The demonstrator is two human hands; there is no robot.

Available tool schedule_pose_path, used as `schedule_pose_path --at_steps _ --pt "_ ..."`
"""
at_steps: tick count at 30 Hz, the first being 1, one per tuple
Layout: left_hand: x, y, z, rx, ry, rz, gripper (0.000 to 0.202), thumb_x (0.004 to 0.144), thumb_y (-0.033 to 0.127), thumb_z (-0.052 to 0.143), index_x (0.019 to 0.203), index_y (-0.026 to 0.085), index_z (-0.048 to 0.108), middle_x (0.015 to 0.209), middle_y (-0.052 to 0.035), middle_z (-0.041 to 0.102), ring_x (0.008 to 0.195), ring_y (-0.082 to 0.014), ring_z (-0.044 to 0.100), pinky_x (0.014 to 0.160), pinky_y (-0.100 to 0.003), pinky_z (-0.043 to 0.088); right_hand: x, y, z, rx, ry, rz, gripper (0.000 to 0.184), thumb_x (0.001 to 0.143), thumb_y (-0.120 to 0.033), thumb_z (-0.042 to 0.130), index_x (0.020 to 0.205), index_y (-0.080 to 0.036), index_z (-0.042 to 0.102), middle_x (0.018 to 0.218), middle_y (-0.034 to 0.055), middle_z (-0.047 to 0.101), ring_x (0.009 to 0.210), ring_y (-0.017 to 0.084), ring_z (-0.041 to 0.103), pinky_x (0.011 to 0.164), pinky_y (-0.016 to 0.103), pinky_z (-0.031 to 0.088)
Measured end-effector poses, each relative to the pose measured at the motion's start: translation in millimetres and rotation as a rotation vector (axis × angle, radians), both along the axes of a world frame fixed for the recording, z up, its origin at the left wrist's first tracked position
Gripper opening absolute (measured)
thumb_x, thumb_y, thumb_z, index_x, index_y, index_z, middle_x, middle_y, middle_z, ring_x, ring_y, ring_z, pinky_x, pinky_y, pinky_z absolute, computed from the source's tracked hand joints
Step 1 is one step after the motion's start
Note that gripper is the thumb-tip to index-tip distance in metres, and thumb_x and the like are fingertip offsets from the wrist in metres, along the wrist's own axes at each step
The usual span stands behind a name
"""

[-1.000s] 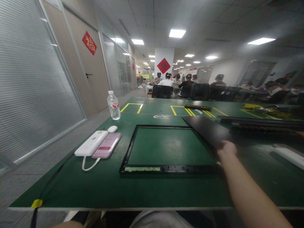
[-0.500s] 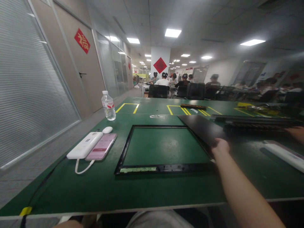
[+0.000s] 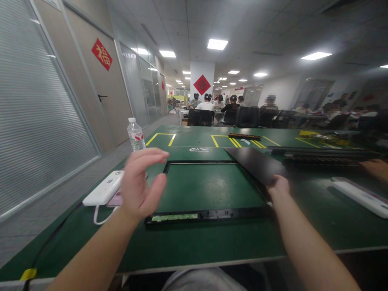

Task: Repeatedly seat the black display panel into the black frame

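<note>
A black rectangular frame (image 3: 209, 213) lies flat on the green table (image 3: 212, 238) in front of me. A dark flat panel (image 3: 257, 163) rests tilted over the frame's far right corner. My right hand (image 3: 279, 186) grips the panel's near edge, fingers closed on it. My left hand (image 3: 141, 184) hovers open above the frame's left side, fingers spread, holding nothing. It partly hides a white power bank (image 3: 104, 193) and the pink phone beside it.
A water bottle (image 3: 135, 135) stands at the table's far left. Dark panels (image 3: 324, 155) are stacked at the right, and a white device (image 3: 360, 196) lies nearer. Another person's hand (image 3: 376, 167) shows at the right edge. People sit at tables behind.
My left hand has come up into view over the frame's left side, covering the phone. My right hand stays on the dark panel.
</note>
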State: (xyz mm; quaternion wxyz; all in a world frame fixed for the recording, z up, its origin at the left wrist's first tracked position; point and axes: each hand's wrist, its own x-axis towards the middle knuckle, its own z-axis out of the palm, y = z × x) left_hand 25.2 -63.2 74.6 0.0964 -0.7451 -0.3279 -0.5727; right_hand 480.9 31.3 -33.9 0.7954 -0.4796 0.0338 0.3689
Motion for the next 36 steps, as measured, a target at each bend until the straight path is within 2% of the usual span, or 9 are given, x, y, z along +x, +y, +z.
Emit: schedule_pose_path --at_steps 2,4,6,9,11,20,26,30,36 --pt "0.7 23.4 -14.1 -0.184 0.11 -0.042 0.033 0.097 0.035 0.048 0.126 0.021 0.058 0.123 -0.0093 0.064 0.111 -0.0222 0.061 0.097 -0.04 0.051 -2.0 -0.9 0.8 -0.023 -0.007 -0.02 0.019 0.07 -0.004 0.055 0.082 -0.019 0.055 0.073 -0.002 0.06 0.062 0.013 0.061 0.057 0.027 0.06" --pt "-2.2 46.4 -36.3 -0.44 0.234 -0.048 0.037 0.096 0.036 0.046 0.128 0.02 0.057 0.128 -0.0104 0.062 0.118 -0.0232 0.059 0.102 -0.04 0.048 -4.1 -1.0 0.9 -0.061 -0.028 -0.07 0.021 0.069 -0.003 0.058 0.083 -0.018 0.057 0.074 -0.0017 0.061 0.063 0.013 0.061 0.057 0.026 0.06" --pt "-9.4 64.1 -61.2 -0.608 0.332 -0.005 0.043 0.092 0.038 0.048 0.129 0.017 0.056 0.132 -0.0132 0.06 0.124 -0.0259 0.056 0.109 -0.043 0.043 -6.5 -0.6 0.9 -0.098 -0.065 -0.151 0.024 0.066 -0.003 0.063 0.084 -0.017 0.058 0.077 -0.001 0.062 0.064 0.014 0.062 0.056 0.026 0.059" --pt "-23.1 77.9 -90.1 -0.776 0.479 0.021 0.048 0.091 0.04 0.048 0.131 0.015 0.056 0.136 -0.0155 0.059 0.126 -0.028 0.055 0.11 -0.045 0.04 -9.7 0.5 1.4 -0.115 -0.117 -0.227 0.026 0.065 -0.005 0.068 0.087 -0.017 0.059 0.082 0.0002 0.064 0.066 0.014 0.063 0.055 0.025 0.058" --pt "-29.5 80.8 -99.5 -0.8 0.54 0.037 0.051 0.09 0.039 0.049 0.132 0.012 0.057 0.136 -0.0178 0.058 0.126 -0.0298 0.055 0.111 -0.046 0.04 -10.3 1.3 1.4 -0.097 -0.138 -0.222 0.026 0.067 -0.005 0.068 0.089 -0.018 0.06 0.085 0.0002 0.065 0.066 0.013 0.063 0.056 0.025 0.058" --pt "-33.0 78.2 -100.0 -0.776 0.606 0.083 0.052 0.091 0.045 0.046 0.127 0.012 0.063 0.138 -0.0194 0.058 0.128 -0.0331 0.054 0.11 -0.047 0.041 2.6 10.5 -12.6 -0.051 -0.083 0.005 0.017 0.079 -0.005 0.057 0.089 -0.019 0.057 0.079 -0.002 0.065 0.06 0.011 0.063 0.064 0.028 0.061" --pt "-35.6 79.6 -100.7 -0.778 0.569 0.081 0.051 0.089 0.047 0.049 0.123 0.013 0.066 0.136 -0.0192 0.06 0.126 -0.0342 0.055 0.11 -0.048 0.04 5.4 14.1 -16.0 -0.034 -0.101 0.066 0.017 0.08 -0.005 0.053 0.088 -0.02 0.056 0.074 -0.0028 0.064 0.057 0.011 0.062 0.06 0.026 0.061" --pt "-36.4 81.3 -101.3 -0.787 0.568 0.092 0.05 0.089 0.047 0.049 0.123 0.013 0.066 0.135 -0.0197 0.06 0.126 -0.0344 0.055 0.11 -0.048 0.04 1.7 12.1 -12.6 0.017 -0.081 0.077 0.019 0.079 -0.003 0.052 0.088 -0.019 0.056 0.069 -0.0028 0.063 0.057 0.011 0.063 0.057 0.024 0.061" --pt "-34.6 82.1 -100.0 -0.816 0.499 0.05 0.053 0.091 0.049 0.045 0.124 0.013 0.064 0.132 -0.0185 0.061 0.123 -0.0315 0.057 0.109 -0.045 0.041 -6.7 6.2 1.4 0.164 -0.056 0.065 0.018 0.076 -0.001 0.054 0.084 -0.017 0.056 0.068 -0.002 0.063 0.056 0.012 0.064 0.055 0.022 0.06"
